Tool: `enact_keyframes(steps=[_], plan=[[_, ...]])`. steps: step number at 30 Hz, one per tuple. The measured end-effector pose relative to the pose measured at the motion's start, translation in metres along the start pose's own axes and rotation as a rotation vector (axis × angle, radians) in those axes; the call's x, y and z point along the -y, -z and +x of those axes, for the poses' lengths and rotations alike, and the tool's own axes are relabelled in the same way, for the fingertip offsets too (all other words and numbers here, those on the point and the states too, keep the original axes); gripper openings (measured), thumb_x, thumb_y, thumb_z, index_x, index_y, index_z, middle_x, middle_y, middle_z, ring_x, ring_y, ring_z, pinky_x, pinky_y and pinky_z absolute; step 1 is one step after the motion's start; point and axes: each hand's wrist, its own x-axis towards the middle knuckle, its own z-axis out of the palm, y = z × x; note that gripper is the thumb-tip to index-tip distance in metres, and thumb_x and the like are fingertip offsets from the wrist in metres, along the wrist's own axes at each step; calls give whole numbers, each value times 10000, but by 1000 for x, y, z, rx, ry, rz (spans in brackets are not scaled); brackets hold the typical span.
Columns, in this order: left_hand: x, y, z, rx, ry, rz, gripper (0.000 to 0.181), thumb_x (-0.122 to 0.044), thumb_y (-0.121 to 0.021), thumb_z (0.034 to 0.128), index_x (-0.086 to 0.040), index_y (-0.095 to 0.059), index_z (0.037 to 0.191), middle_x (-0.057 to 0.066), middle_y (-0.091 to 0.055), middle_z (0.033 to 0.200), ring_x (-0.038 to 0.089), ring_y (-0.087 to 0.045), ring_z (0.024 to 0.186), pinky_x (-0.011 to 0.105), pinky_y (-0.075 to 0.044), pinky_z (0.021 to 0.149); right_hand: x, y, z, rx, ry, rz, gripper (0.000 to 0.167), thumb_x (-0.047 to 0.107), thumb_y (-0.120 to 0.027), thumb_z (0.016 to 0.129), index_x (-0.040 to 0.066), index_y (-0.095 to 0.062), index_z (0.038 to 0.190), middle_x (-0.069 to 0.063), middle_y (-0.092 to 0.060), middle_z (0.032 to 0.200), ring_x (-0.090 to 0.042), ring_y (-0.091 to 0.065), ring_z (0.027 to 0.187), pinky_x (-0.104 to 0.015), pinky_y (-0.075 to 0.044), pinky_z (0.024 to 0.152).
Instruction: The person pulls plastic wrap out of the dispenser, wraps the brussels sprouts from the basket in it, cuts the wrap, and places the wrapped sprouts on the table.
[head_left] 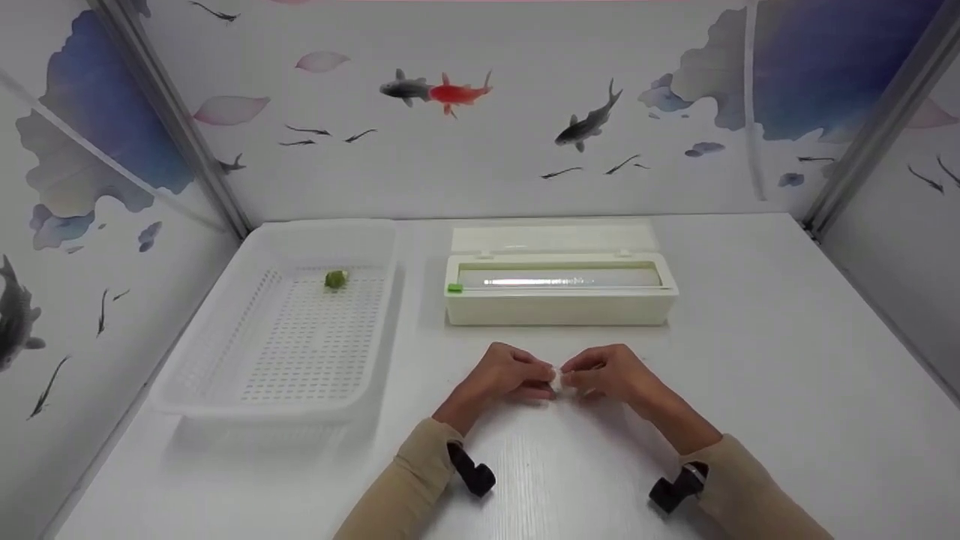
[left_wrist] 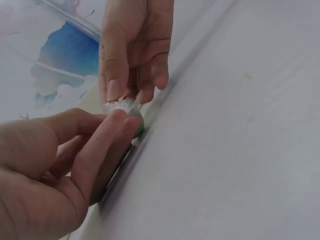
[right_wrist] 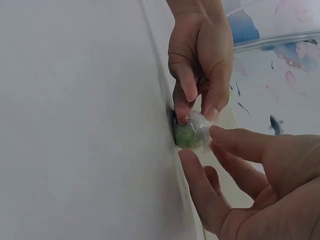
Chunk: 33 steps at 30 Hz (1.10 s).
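Observation:
Between both hands, just above the white table, is a small green item wrapped in clear film (right_wrist: 187, 136). In the head view the left hand (head_left: 514, 373) pinches it from the left, and the right hand (head_left: 611, 373) holds it from the right with thumb and fingers. Bunched film (left_wrist: 122, 106) shows at the left fingertips in the left wrist view, with a bit of green below. The right wrist view shows the right hand's (right_wrist: 255, 175) thumb against the film. What the green item is cannot be told.
Behind the hands stands a white film box (head_left: 559, 309) with its lid raised and a green slider at its left end. A white perforated basket (head_left: 262, 411) at the left holds a small green item (head_left: 335, 280). Printed panels surround the table (head_left: 750, 315).

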Motion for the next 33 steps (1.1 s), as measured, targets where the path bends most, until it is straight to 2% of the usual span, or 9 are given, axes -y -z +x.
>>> enact_keyframes(steps=[4, 7, 11, 18, 20, 25, 29, 33], plan=[[-2, -1, 0, -38, -21, 98, 160, -136, -833, 816, -42, -801, 942, 90, -788, 913, 160, -766, 753, 202, -604, 695, 3, -1, -1, 28, -4, 45, 226, 180, -779, 876, 23, -742, 1035, -24, -755, 930, -129, -701, 778, -292, -628, 739], [-2, -2, 1, -46, -10, 94, 166, -129, -837, 810, -44, -800, 948, 91, -786, 925, 156, -765, 753, 204, -605, 706, 3, -1, -1, 33, -18, 93, 232, 181, -783, 871, 12, -732, 1021, -11, -753, 887, -125, -709, 761, -275, -622, 733], [-2, -4, 2, -44, 26, 10, 161, -64, -828, 805, -13, -786, 952, 120, -779, 938, 189, -770, 745, 253, -631, 695, 1, -2, 0, 14, -47, 132, 187, 134, -757, 877, 7, -741, 1014, -9, -753, 881, -121, -709, 770, -259, -618, 741], [0, -5, 1, -34, 1, 57, 157, -70, -816, 816, -26, -790, 964, 89, -780, 947, 139, -752, 731, 229, -622, 674, -4, -2, 2, 24, -49, 183, 171, 53, -725, 878, -37, -742, 1023, -29, -754, 887, -128, -714, 798, -278, -634, 771], [0, -5, 1, -32, 1, 46, 153, -59, -817, 811, -24, -787, 957, 94, -778, 939, 145, -753, 728, 234, -623, 676, -4, -1, 2, 49, -39, 173, 179, 50, -724, 881, -41, -730, 1035, -32, -748, 897, -137, -715, 802, -280, -633, 773], [1, -4, 2, -52, -32, 59, 153, -51, -825, 800, -21, -785, 944, 94, -776, 921, 130, -740, 765, 216, -612, 688, -1, -1, 1, 77, 20, 44, 287, 81, -787, 832, -4, -659, 1075, -48, -680, 977, -137, -644, 861, -223, -575, 764], [2, -4, 4, -56, -45, 57, 161, -56, -825, 803, -20, -783, 954, 92, -777, 914, 116, -726, 784, 209, -606, 690, 1, -6, 0, 39, 68, -51, 402, 89, -871, 751, 18, -619, 1057, -86, -654, 1028, -156, -609, 887, -218, -530, 729], [2, -4, 4, -34, -31, 1, 166, -30, -808, 814, 6, -773, 971, 114, -770, 908, 138, -741, 732, 244, -628, 680, 0, -10, 0, -20, 90, -93, 396, 64, -891, 718, 23, -628, 1011, -88, -663, 998, -160, -613, 864, -221, -527, 686]])
